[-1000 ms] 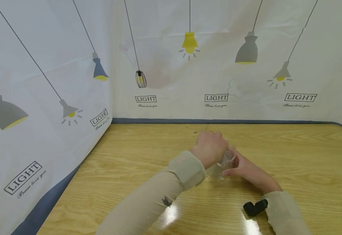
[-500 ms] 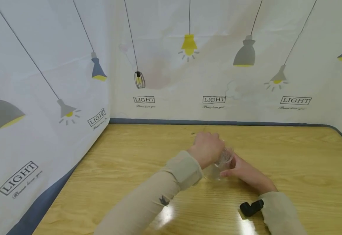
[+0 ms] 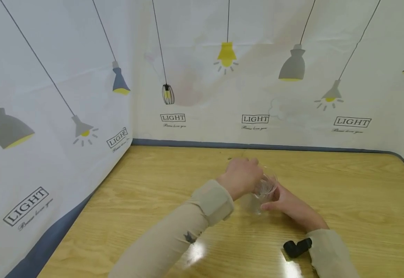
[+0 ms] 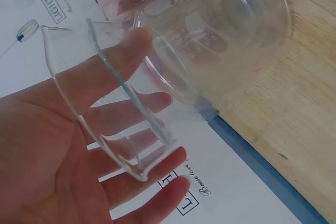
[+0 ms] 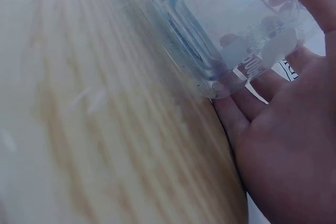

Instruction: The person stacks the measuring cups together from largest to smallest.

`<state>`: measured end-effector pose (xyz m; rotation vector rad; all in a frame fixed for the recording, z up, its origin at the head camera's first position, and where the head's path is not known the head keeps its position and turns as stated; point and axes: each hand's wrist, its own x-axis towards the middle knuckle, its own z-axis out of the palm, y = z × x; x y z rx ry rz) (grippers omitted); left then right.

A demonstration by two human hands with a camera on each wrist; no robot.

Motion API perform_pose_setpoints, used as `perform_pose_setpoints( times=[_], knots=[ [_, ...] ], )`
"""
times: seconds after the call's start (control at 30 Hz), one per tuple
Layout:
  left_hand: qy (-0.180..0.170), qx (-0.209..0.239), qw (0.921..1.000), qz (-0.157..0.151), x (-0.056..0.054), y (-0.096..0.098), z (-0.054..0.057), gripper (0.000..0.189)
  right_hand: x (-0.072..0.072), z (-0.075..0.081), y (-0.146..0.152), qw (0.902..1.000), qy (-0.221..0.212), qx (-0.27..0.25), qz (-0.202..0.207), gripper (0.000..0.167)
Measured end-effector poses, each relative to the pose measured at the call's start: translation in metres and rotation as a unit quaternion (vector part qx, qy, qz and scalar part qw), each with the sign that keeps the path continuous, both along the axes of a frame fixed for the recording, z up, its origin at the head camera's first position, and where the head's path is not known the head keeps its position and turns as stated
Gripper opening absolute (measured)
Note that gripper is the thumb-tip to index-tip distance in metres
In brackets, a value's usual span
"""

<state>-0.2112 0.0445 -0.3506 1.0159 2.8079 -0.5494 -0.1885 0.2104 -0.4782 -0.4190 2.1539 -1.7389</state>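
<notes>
A clear glass beaker [image 4: 241, 51] with printed graduations lies tilted in the left wrist view, its mouth towards the left hand. My right hand [image 3: 285, 202] grips its side, thumb at the front. In the right wrist view the beaker's thick base [image 5: 189, 30] is close over the tabletop. From above, my left hand [image 3: 243, 175] holds a smaller clear glass vessel [image 4: 123, 82] with a flared, pointed rim at the beaker's mouth. Its fingers show through the glass. In the head view the left hand covers much of both glass pieces.
A wood-grain table [image 3: 160, 181] lies under the hands, with a white lamp-printed cloth [image 3: 202, 100] standing behind and at the left. A black device [image 3: 297, 248] sits at the right cuff.
The left hand has shifted slightly left, and more of the glass shows between the hands. The right hand keeps its grip with little movement.
</notes>
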Motion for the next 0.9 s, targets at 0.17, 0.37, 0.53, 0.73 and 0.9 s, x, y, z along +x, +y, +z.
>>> perform_pose_setpoints(
  times=[0.17,0.37,0.53,0.73,0.9],
  knots=[
    [-0.004,0.017,0.9998,0.002,-0.0012,-0.0016,-0.001,0.041,0.0001,0.0006,0.0007,1.0,-0.002,0.003,-0.005,0.088],
    [-0.009,0.025,0.9996,0.001,0.0009,-0.0046,0.0004,0.041,-0.0007,0.0002,0.0004,0.9998,-0.018,-0.009,0.001,0.09],
    [-0.011,0.022,0.9997,0.001,0.0008,-0.0072,0.0023,0.041,-0.0025,0.0002,-0.001,0.9999,-0.012,-0.005,0.001,0.085],
    [-0.011,0.029,0.9995,-0.002,0.001,-0.008,0.0024,0.042,-0.0012,0.0016,-0.0006,1.0,-0.004,-0.005,-0.001,0.087],
    [-0.014,0.028,0.9995,0.004,0.0018,-0.0074,0.0006,0.041,0.0004,0.0006,-0.0003,0.9999,-0.009,-0.003,-0.005,0.085]
  ],
)
